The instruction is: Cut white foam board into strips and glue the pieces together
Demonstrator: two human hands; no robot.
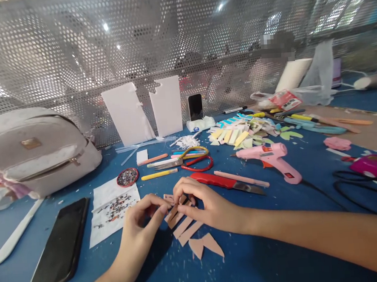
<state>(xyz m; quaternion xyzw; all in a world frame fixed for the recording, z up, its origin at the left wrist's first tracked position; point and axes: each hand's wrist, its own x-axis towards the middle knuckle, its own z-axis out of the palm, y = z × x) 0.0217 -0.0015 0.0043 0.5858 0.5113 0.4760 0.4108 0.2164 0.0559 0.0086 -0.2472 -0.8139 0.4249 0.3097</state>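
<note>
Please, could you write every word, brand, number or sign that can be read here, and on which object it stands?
No text can be read with certainty.
Red and white packet: printing, too blurred.
White pack: blue round mark, too small.
Backpack plate: any lettering too small.
Pink strips: no writing seen.

- One head-worn camera looks forward and down over the tabletop [266, 259] from the person's side.
- The left hand [141, 224] and right hand [210, 205] show near, below mid-view.
- It faces a perforated metal screen [201, 34] beyond the tabletop.
- The wide view spans from a pale backpack [42, 150] at left to a magenta tool [372, 168] at right.
</note>
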